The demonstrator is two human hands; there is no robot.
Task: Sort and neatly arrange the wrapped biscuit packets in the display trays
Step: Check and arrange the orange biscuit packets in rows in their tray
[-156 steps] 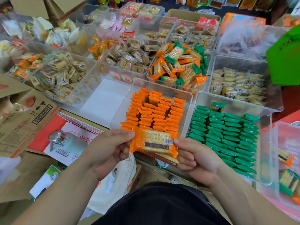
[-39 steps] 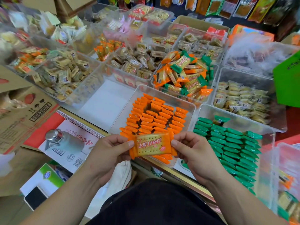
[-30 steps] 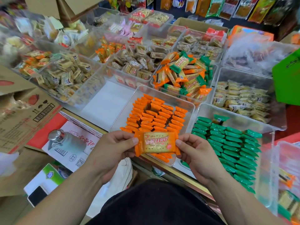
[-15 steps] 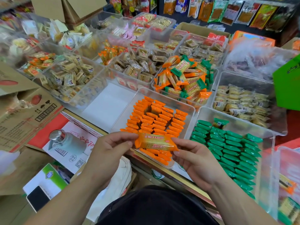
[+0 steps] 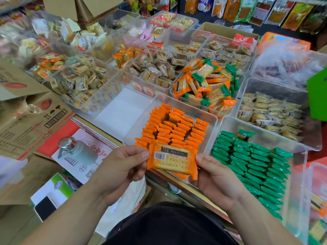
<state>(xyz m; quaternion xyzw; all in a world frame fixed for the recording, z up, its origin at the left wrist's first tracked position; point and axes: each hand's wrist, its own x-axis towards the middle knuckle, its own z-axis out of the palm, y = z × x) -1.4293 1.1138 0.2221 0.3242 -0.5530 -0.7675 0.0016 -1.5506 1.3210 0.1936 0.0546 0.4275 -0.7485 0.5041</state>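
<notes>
Item: orange biscuit packet (image 5: 172,160), barcode and dark label strip facing up, square crackers showing through the clear middle of the wrapper.
Location: held in the air over the near rim of the orange-packet tray (image 5: 139,126), just above its nearest rows, lying crosswise with the right end a little lower.
Left hand (image 5: 122,167): fingers (image 5: 141,154) pinching the packet's left crimped end, thumb on top.
Right hand (image 5: 218,175): fingers (image 5: 200,158) pinching the right end, thumb on top; the rest are under the wrapper, out of sight.
Orange-packet tray, contents: clear plastic, near centre of the bench (image 5: 200,194); sorted orange packets (image 5: 174,129) stand on edge in close rows.
Green-packet tray (image 5: 299,183): clear plastic, just right of the orange-packet tray; sorted green packets (image 5: 256,167) stand on edge in rows.
Mixed tray (image 5: 173,94): just beyond the orange-packet tray; unsorted heap (image 5: 207,87) of orange and green packets lying loose.
Pale-packet tray (image 5: 276,87): far right; yellowish packets (image 5: 269,112) piled loose.
Beige-packet tray (image 5: 106,96): far left; beige packets (image 5: 79,84) piled loose.
Cardboard carton (image 5: 31,121): left, below the bench edge, barcode and handling marks on its top.
Kettle box (image 5: 79,154): near left, beside the carton, printed with a steel-lidded kettle.
Hanging snack bags (image 5: 265,13): far wall, in a row.
</notes>
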